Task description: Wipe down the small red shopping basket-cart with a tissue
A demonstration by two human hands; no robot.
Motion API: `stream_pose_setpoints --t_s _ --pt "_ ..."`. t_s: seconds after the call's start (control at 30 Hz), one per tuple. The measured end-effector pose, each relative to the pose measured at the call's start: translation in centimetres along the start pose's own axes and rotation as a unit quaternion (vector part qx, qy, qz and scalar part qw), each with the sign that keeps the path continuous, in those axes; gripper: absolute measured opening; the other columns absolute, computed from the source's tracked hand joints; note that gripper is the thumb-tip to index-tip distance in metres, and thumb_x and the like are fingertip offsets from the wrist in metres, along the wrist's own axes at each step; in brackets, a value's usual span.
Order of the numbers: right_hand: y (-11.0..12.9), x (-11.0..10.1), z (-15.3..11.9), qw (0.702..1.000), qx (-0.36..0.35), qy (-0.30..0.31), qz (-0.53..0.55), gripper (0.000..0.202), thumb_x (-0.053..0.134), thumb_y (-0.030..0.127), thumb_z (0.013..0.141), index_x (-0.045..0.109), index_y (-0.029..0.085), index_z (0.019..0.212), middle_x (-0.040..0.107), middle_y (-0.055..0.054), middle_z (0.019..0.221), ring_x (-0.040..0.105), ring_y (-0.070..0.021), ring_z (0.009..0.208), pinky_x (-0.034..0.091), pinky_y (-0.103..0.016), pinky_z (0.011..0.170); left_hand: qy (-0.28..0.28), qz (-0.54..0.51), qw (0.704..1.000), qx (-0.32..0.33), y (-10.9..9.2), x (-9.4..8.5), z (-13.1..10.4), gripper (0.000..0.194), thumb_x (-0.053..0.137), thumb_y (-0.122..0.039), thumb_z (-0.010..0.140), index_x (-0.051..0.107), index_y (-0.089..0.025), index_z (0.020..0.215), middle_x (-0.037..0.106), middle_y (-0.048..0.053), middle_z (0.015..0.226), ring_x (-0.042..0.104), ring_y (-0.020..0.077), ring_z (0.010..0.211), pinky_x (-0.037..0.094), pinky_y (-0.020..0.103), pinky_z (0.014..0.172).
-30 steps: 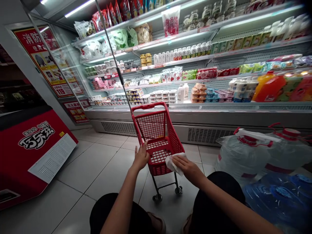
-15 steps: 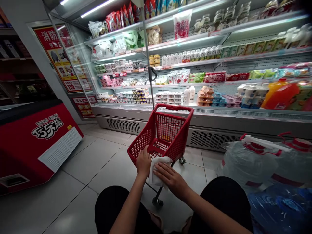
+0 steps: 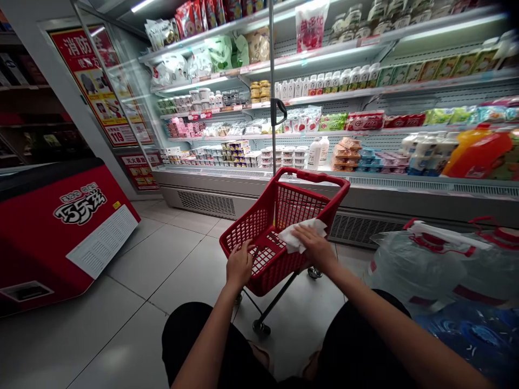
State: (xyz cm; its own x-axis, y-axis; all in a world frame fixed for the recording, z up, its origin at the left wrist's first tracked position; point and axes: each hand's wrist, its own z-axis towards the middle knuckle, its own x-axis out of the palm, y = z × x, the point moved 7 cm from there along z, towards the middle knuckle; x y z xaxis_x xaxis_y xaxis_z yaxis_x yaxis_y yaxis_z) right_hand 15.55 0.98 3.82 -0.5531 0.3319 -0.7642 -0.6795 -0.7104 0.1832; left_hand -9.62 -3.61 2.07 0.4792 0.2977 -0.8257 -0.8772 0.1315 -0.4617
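Note:
A small red shopping cart (image 3: 279, 275) with a lattice basket and dark metal legs stands on the tiles between my knees and the cooler. My left hand (image 3: 240, 265) rests at the basket's near left rim, its thumb and fingers hooked over the edge. On the right rim, a white cloth (image 3: 298, 235) lies pressed under my right hand (image 3: 316, 246). The fingers of that hand bend over the cloth and hold it against the plastic; its palm side is hidden.
Behind the cart runs an open cooler (image 3: 203, 178) stocked with dairy and drinks, a door handle (image 3: 279, 112) in front. A red chest freezer (image 3: 93, 237) stands left. Large water bottles (image 3: 425, 265) crowd the right, beside my knee.
My right hand and the cloth have moved from the cart's front edge up and along its right rim. The cart has turned somewhat; my left hand stays on the near left rim.

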Motion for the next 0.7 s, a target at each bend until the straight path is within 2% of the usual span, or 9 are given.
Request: stream_pose_setpoints --t_s 0.1,0.17,0.23,0.3,0.4,0.43,0.5,0.57,0.7 --pt "6.9 1.6 0.3 0.988 -0.005 0.033 0.15 0.068 0.046 0.003 0.084 0.057 0.027 0.147 0.063 -0.005 0.146 0.058 -0.022 0.136 0.043 -0.042 0.118 0.015 0.007 1.0 0.01 -0.4 0.4 0.3 0.049 0.035 -0.013 0.098 0.054 -0.02 0.142 0.071 0.004 0.135 0.058 0.0192 0.133 0.031 0.04 0.125" --pt "8.7 2.3 0.7 0.964 0.055 0.043 0.258 0.062 0.047 0.009 0.087 0.059 0.031 0.144 0.071 -0.002 0.135 0.069 -0.0208 0.12 0.054 -0.034 0.101 0.023 0.012 1.0 0.013 -0.5 0.5 0.4 0.047 0.035 -0.014 0.098 0.056 -0.02 0.14 0.072 0.005 0.134 0.06 0.0189 0.131 0.031 0.039 0.125" --pt "7.0 1.5 1.2 0.94 0.141 0.0 0.309 0.046 0.047 0.018 0.09 0.07 0.024 0.129 0.079 -0.003 0.113 0.075 -0.0226 0.098 0.059 -0.03 0.081 0.03 0.015 0.999 0.014 -0.3 0.5 0.4 0.048 0.036 -0.013 0.097 0.056 -0.021 0.14 0.075 0.003 0.127 0.062 0.018 0.128 0.032 0.037 0.124" --pt "2.9 -1.1 1.7 0.927 0.217 -0.073 0.296 0.038 0.046 0.027 0.091 0.075 0.015 0.112 0.08 -0.006 0.095 0.074 -0.0252 0.084 0.059 -0.032 0.071 0.033 0.016 0.999 0.011 0.1 0.3 0.5 0.05 0.036 -0.013 0.097 0.055 -0.022 0.142 0.076 0.001 0.123 0.062 0.0177 0.127 0.033 0.037 0.124" --pt "-3.1 -6.5 2.2 0.922 0.262 -0.165 0.232 0.045 0.042 0.029 0.094 0.067 0.013 0.128 0.077 -0.012 0.113 0.072 -0.0306 0.101 0.058 -0.042 0.086 0.036 0.023 0.999 0.005 1.0 -0.1 0.8 0.049 0.036 -0.014 0.097 0.055 -0.023 0.142 0.076 0.0 0.123 0.06 0.0198 0.13 0.036 0.039 0.122" --pt "-4.3 -8.6 2.2 0.929 0.243 -0.214 0.177 0.047 0.043 0.027 0.094 0.064 0.015 0.135 0.075 -0.013 0.122 0.07 -0.0309 0.109 0.056 -0.045 0.092 0.037 0.027 0.999 0.004 1.2 -0.3 0.9 0.049 0.037 -0.015 0.098 0.056 -0.023 0.142 0.077 0.001 0.123 0.059 0.0212 0.131 0.039 0.04 0.12" --pt "-4.9 -10.7 2.1 0.957 0.162 -0.232 0.073 0.053 0.043 0.021 0.094 0.056 0.019 0.145 0.065 -0.012 0.142 0.061 -0.0301 0.129 0.048 -0.048 0.109 0.038 0.037 0.999 0.002 1.3 -0.5 1.0 0.047 0.039 -0.017 0.098 0.059 -0.023 0.14 0.076 0.003 0.125 0.058 0.0238 0.132 0.043 0.041 0.116" --pt "-3.9 -9.3 1.6 0.985 0.063 -0.16 -0.021 0.061 0.042 0.011 0.091 0.051 0.02 0.151 0.058 -0.01 0.151 0.052 -0.0275 0.14 0.036 -0.049 0.121 0.031 0.048 0.998 0.003 0.7 -0.5 0.9 0.045 0.04 -0.019 0.099 0.06 -0.022 0.139 0.073 0.006 0.131 0.059 0.025 0.131 0.042 0.042 0.116" --pt "-0.2 -1.5 -1.4 0.995 0.001 -0.021 -0.096 0.076 0.045 0.0 0.08 0.046 0.015 0.155 0.054 -0.012 0.154 0.044 -0.0273 0.148 0.037 -0.049 0.123 0.01 0.059 0.998 0.005 -2.0 0.7 -0.4 0.045 0.035 -0.037 0.107 0.058 -0.022 0.142 0.067 0.009 0.141 0.061 0.0259 0.13 0.041 0.043 0.117"
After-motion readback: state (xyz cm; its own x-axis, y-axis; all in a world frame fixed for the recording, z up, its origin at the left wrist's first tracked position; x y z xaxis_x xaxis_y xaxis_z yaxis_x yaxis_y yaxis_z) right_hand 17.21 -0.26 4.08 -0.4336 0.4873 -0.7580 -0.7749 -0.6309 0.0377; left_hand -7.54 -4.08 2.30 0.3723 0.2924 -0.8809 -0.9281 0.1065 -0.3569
